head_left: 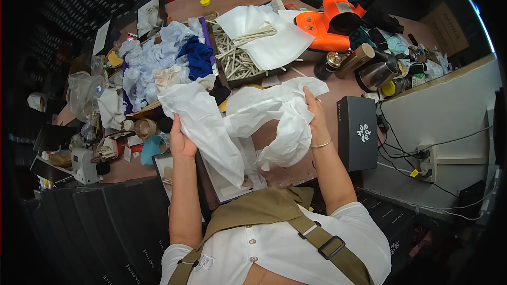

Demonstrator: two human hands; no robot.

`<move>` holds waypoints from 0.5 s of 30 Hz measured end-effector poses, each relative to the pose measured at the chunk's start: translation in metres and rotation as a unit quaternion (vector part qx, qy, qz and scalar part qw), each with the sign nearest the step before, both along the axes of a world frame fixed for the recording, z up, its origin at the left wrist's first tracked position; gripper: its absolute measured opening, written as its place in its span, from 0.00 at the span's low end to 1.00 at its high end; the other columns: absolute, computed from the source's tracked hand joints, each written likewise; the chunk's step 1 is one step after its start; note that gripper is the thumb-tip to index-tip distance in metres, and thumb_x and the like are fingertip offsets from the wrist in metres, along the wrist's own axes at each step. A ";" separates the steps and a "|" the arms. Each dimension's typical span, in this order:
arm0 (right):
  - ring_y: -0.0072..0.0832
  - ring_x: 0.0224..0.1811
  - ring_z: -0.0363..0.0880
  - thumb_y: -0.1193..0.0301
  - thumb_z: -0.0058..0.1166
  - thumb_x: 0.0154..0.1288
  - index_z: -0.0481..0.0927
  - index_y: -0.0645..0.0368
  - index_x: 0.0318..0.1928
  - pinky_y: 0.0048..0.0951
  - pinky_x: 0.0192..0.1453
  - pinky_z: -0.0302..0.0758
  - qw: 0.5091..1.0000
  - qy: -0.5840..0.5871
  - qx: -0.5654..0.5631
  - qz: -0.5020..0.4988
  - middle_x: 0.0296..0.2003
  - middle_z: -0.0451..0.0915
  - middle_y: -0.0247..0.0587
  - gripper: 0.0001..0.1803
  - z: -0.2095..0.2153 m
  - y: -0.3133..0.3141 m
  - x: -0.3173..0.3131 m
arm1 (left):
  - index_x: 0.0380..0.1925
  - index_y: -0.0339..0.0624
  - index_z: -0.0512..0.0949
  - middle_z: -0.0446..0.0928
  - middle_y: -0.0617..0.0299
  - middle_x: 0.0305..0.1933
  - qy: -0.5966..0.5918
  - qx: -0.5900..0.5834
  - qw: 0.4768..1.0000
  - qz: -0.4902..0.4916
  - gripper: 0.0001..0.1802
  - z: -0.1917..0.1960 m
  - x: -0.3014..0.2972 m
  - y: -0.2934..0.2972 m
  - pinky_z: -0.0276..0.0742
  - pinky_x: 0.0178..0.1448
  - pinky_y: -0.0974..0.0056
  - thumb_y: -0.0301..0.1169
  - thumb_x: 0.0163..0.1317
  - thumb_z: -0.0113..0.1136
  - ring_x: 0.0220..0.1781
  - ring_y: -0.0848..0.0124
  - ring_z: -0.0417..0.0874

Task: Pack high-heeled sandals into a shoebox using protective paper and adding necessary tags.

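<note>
White tissue paper (288, 126) hangs crumpled between my two hands over the table. My left hand (183, 141) pinches its left part, thumb up along the edge. Its right part is gripped by my right hand (316, 112), which is a bit farther from my body. Whether it is one sheet or two I cannot tell. Under the paper, close to my body, lies an open box (221, 187) with a pale inside, mostly covered. A dark grey box or lid (358, 134) rests to the right of my right hand.
A purple-edged bin of crumpled paper (153, 68) with blue cloth stands far left. Beside it, a box holds several pale sticks (245, 63). An orange machine (327, 26), a flask (356, 59) and a metal kettle (376, 74) stand far right. Cables (404, 150) hang by the white wall.
</note>
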State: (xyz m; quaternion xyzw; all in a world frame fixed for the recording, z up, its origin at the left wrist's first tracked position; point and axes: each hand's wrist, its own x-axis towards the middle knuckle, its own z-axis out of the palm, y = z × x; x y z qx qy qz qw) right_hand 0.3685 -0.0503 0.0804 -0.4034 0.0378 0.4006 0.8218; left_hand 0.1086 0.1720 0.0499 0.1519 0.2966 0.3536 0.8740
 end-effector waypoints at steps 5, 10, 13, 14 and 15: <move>0.29 0.36 0.83 0.60 0.52 0.69 0.76 0.65 0.44 0.31 0.39 0.82 0.999 -0.032 -0.028 0.008 0.37 0.81 0.42 0.18 0.005 -0.004 -0.004 | 0.61 0.37 0.65 0.68 0.55 0.65 -0.015 -0.003 0.999 0.052 0.25 0.021 0.008 -0.005 0.61 0.71 0.53 0.39 0.69 0.51 0.66 0.60 0.68; 0.29 0.36 0.82 0.61 0.54 0.68 0.75 0.66 0.45 0.30 0.41 0.82 0.994 -0.075 -0.062 -0.046 0.38 0.81 0.42 0.18 -0.028 -0.008 0.006 | 0.60 0.37 0.65 0.68 0.55 0.64 0.027 0.020 0.999 0.032 0.24 0.026 -0.004 -0.023 0.60 0.71 0.54 0.37 0.69 0.52 0.66 0.61 0.67; 0.29 0.34 0.82 0.64 0.55 0.66 0.76 0.66 0.43 0.29 0.39 0.82 0.993 -0.075 -0.079 -0.046 0.38 0.81 0.43 0.15 -0.043 -0.011 0.005 | 0.61 0.37 0.65 0.68 0.55 0.64 0.030 0.018 0.999 -0.005 0.23 0.012 -0.028 -0.045 0.61 0.71 0.54 0.35 0.69 0.52 0.66 0.61 0.67; 0.28 0.36 0.82 0.67 0.55 0.66 0.75 0.66 0.44 0.29 0.40 0.81 0.994 -0.071 -0.082 -0.030 0.39 0.80 0.42 0.14 -0.049 -0.018 0.007 | 0.61 0.37 0.64 0.67 0.55 0.65 0.037 0.010 0.999 -0.004 0.24 0.005 -0.036 -0.049 0.60 0.71 0.54 0.36 0.69 0.52 0.67 0.61 0.67; 0.27 0.37 0.81 0.70 0.56 0.65 0.75 0.66 0.45 0.28 0.41 0.80 0.994 -0.069 -0.086 -0.014 0.40 0.80 0.41 0.13 -0.056 -0.023 0.008 | 0.62 0.37 0.63 0.66 0.55 0.65 0.043 0.001 0.999 -0.005 0.25 -0.006 -0.040 -0.053 0.59 0.72 0.54 0.37 0.69 0.51 0.67 0.60 0.66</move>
